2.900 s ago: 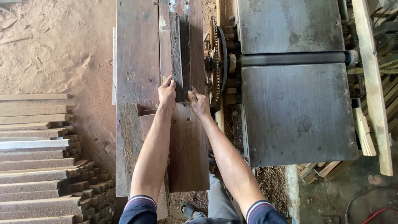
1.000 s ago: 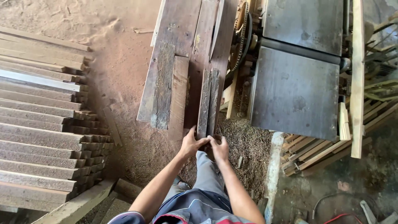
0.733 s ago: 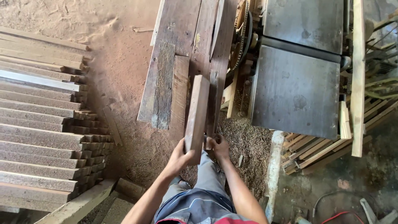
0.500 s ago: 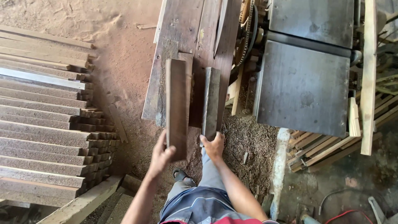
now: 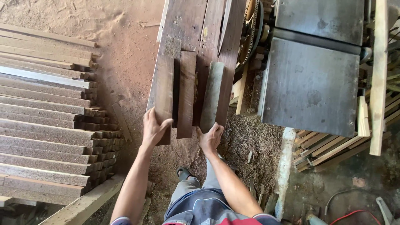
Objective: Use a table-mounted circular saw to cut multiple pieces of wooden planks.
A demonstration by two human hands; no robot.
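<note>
Dark wooden slat [image 5: 186, 93] lying lengthwise on plank bench [image 5: 185, 25], near end jutting past bench edge, between both hands. Head view: left hand [image 5: 153, 128] gripping near end of left bench plank [image 5: 163, 89], fingers curling round its edge, just beside slat. Right hand [image 5: 211, 138] closing on near end of grey-faced strip [image 5: 211, 96], pinching it. Grey metal machine table [image 5: 310, 83] standing right of bench. Stacked boards [image 5: 46, 112] lying on dirt floor at left. Sawdust covering ground beneath.

It was a woodworking shop: sawdust [image 5: 258, 137] covered the dirt floor, cut boards [image 5: 46, 121] lay stacked, and a steel machine table [image 5: 312, 83] stood nearby.
</note>
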